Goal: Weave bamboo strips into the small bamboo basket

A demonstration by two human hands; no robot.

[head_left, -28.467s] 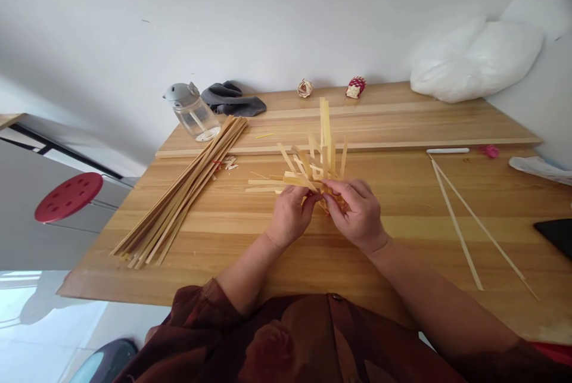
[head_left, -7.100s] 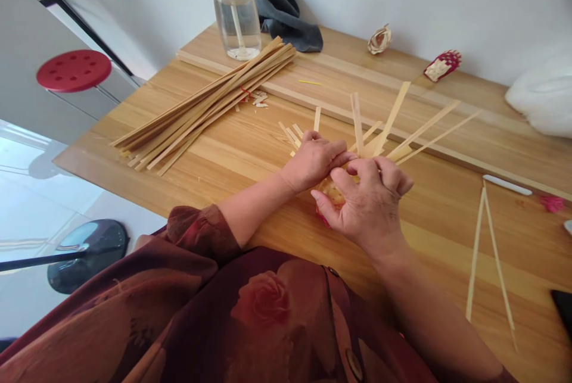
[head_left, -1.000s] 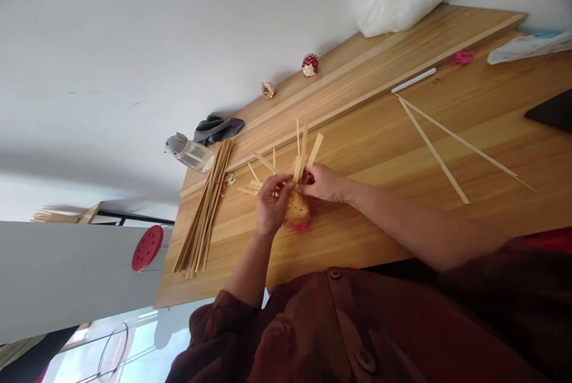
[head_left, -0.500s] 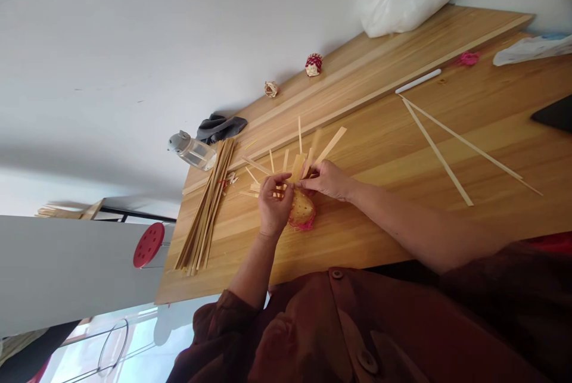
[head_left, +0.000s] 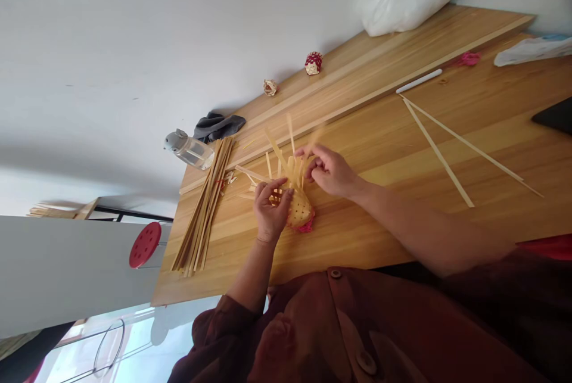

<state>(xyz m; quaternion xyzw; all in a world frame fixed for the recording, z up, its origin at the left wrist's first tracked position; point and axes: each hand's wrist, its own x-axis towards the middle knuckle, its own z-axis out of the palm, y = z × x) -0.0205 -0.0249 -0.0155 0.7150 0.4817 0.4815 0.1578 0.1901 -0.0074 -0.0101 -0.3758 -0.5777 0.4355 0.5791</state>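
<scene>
A small woven basket (head_left: 300, 209) of pale wood-like strips, with pink strands at its near end, lies on the table in front of me. Loose strip ends (head_left: 276, 146) fan out from its far side. My left hand (head_left: 271, 210) is closed on the basket's left edge, thumb and forefinger pinching where the strips come out. On the other side, my right hand (head_left: 331, 172) is among the upright strips, forefinger reaching out and the other fingers curled. A motion-smeared strip (head_left: 316, 136) stands by its fingers, with no firm grip on it visible.
To the left lies a bundle of long strips (head_left: 203, 210), near a clear bottle (head_left: 192, 150) and a dark cloth (head_left: 218, 127). Two small woven pieces, one red-and-white (head_left: 313, 64), sit at the back. A white pen-like stick (head_left: 419, 81) and two loose strips (head_left: 440, 153) lie right.
My right hand has lifted slightly off the basket and its fingers have loosened from their pinch. Some strips have swung left. My left hand keeps its hold.
</scene>
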